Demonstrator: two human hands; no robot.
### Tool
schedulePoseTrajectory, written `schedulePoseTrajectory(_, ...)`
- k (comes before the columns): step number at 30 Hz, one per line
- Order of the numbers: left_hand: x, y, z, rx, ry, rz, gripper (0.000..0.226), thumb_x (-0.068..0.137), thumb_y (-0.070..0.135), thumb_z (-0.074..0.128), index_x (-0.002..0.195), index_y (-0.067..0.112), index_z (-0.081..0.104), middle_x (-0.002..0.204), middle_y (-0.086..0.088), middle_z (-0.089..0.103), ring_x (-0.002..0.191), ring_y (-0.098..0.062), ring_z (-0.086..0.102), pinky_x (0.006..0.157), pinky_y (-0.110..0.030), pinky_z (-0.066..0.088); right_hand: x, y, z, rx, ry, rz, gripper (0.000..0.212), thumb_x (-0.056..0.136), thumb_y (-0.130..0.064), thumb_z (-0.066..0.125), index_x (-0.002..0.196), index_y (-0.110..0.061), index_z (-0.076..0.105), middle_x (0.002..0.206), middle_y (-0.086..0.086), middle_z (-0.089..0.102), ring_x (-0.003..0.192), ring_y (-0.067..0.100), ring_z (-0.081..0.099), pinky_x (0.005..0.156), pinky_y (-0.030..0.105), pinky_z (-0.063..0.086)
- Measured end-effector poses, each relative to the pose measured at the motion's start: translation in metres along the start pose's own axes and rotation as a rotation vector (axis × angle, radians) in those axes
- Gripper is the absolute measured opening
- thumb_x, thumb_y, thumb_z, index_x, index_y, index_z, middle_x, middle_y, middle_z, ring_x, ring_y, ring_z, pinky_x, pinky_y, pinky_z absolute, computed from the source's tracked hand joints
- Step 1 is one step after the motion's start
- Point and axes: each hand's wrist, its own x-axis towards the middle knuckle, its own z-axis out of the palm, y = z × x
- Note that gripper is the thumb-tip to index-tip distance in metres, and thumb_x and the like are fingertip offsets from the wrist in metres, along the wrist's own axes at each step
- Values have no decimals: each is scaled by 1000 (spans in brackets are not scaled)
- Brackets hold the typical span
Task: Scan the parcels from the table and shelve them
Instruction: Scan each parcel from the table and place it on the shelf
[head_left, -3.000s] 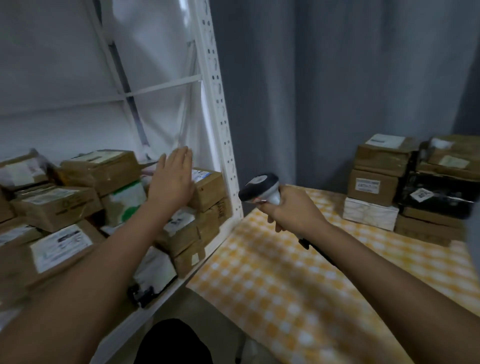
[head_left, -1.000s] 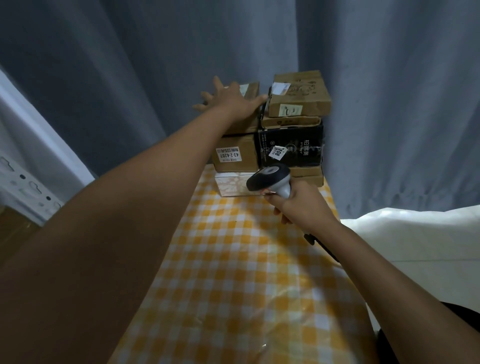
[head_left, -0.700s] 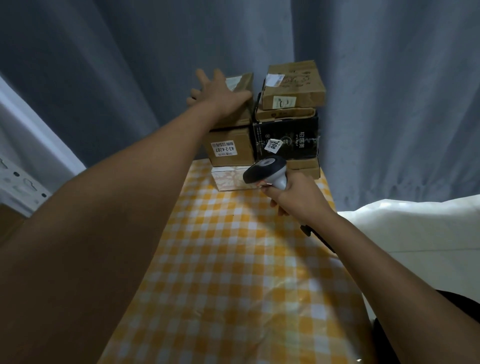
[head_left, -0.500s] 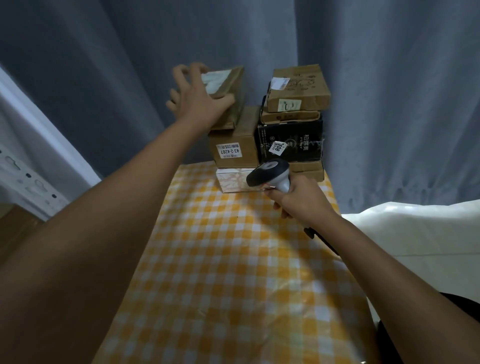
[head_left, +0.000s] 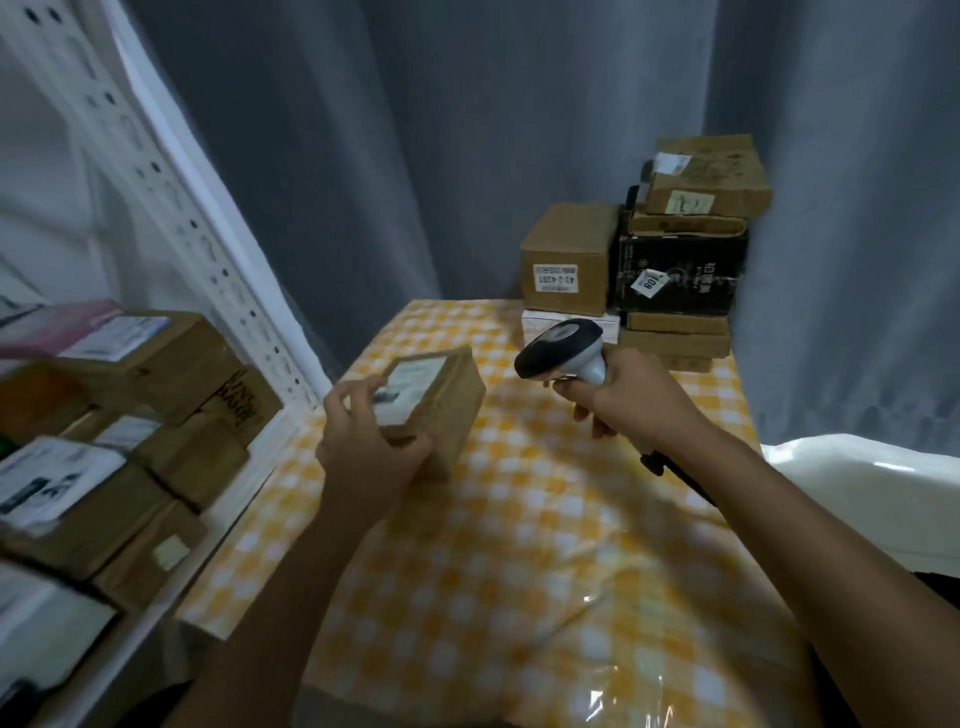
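My left hand (head_left: 363, 441) grips a small brown cardboard parcel (head_left: 447, 400) with a white label on top, holding it above the left part of the yellow checked table (head_left: 519, 571). My right hand (head_left: 628, 400) holds a handheld barcode scanner (head_left: 563, 351) by its handle, with its dark head turned toward the parcel. A stack of parcels (head_left: 670, 270), brown, black and white, stands at the table's far right corner.
A white metal shelf (head_left: 218, 260) stands to the left, its level packed with several brown labelled boxes (head_left: 130, 415). Grey curtains hang behind the table. A white surface (head_left: 872, 493) lies at the right. The scanner's cable runs under my right forearm.
My left hand has taken the top-left parcel off the stack and brought it down and toward me over the table. The view has turned left, so the shelf shows again.
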Motion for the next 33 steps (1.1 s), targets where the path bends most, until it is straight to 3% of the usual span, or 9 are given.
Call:
schedulePoseTrajectory(4, -35, -28, 3, 140, -132, 84, 94, 65, 72, 54, 142, 19, 47, 143, -14, 43, 125, -35, 47, 99, -55, 42, -11, -32, 12, 7, -53, -34, 18, 92, -34, 67, 101, -18, 66, 72, -1, 74, 52, 15, 69, 59, 33, 59)
schedulePoseTrajectory(8, -40, -27, 5, 232, -193, 65, 109, 62, 76, 34, 152, 16, 39, 153, -22, 34, 138, -40, 34, 109, -58, 29, -18, -61, 20, 39, -76, -73, 18, 92, -33, 67, 101, -18, 67, 71, 0, 74, 51, 15, 67, 53, 28, 54)
schedulePoseTrajectory(12, -36, -27, -8, 215, -228, 0, 123, 51, 78, 27, 159, 19, 26, 163, -22, 19, 149, -37, 21, 117, -55, 19, -20, -81, 25, 60, -88, -100, 13, 92, -30, 67, 97, -18, 67, 69, 0, 74, 51, 17, 68, 60, 36, 58)
schedulePoseTrajectory(16, -45, -44, -25, 250, -240, 30, 125, 54, 84, 32, 156, 12, 32, 157, -26, 30, 142, -44, 33, 112, -60, 29, -21, -94, 34, 85, -109, -117, 10, 93, -27, 67, 97, -19, 67, 69, 2, 74, 49, 14, 65, 52, 27, 51)
schedulePoseTrajectory(20, -47, -47, -44, -21, -332, -29, 102, 74, 79, 57, 153, 20, 32, 138, -4, 43, 131, -29, 44, 104, -46, 45, -21, -105, 52, 80, -165, -83, 16, 91, -28, 68, 95, -13, 68, 74, 7, 75, 49, 16, 64, 49, 24, 51)
schedulePoseTrajectory(23, -29, -54, -53, -368, -332, -297, 79, 94, 46, 67, 157, 19, 29, 149, -8, 42, 132, -27, 48, 102, -40, 47, -23, -109, 65, 94, -183, -67, 24, 91, -31, 69, 97, -8, 68, 77, 12, 75, 51, 19, 64, 54, 30, 53)
schedulePoseTrajectory(26, -20, -69, -53, -593, -493, -510, 84, 85, 48, 76, 153, 14, 39, 140, -6, 58, 117, -22, 61, 96, -38, 50, -26, -107, 71, 100, -163, -61, 23, 92, -31, 69, 96, -8, 68, 76, 12, 75, 50, 18, 63, 53, 30, 53)
schedulePoseTrajectory(30, -34, -74, -42, -633, -607, -475, 75, 72, 59, 81, 133, 20, 61, 115, 2, 76, 108, -17, 71, 103, -45, 53, -29, -101, 73, 128, -89, -61, 19, 92, -29, 69, 94, -10, 68, 74, 10, 74, 47, 13, 63, 50, 26, 52)
schedulePoseTrajectory(33, -50, -71, -38, -632, -596, -400, 47, 88, 49, 73, 129, 31, 58, 115, 9, 74, 101, -4, 71, 95, -30, 55, -31, -99, 75, 123, -45, -60, 20, 92, -31, 69, 91, -12, 66, 74, 8, 74, 49, 15, 65, 52, 28, 53)
